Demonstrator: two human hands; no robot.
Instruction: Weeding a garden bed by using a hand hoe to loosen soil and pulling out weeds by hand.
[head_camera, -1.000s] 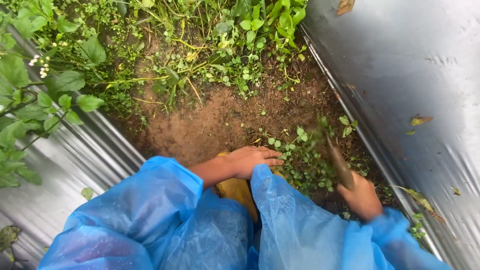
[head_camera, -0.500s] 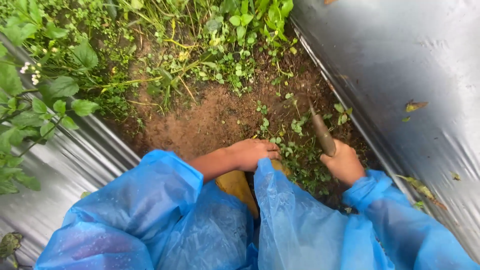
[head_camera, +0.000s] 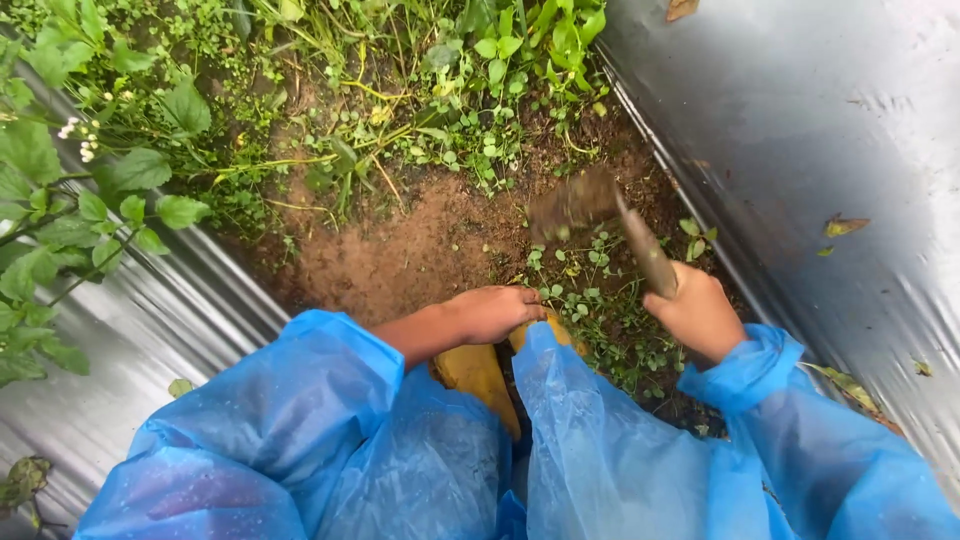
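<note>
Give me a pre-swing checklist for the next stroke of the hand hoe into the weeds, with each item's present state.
1. Grip: right hand is closed around the hand hoe's handle. Ok.
2. Blade: the hoe head is motion-blurred, so its edge and angle are unreadable. Cannot tell.
3. Free hand out of the stroke line: left hand rests low near the knee, apart from the blade but beside the small weeds. Ok, though close.
4. Target visible: weeds show clearly against bare brown soil. Ok.
5. Side clearance: silver plastic sheet lies right beside the hoe. Not ok, may get cut.
</note>
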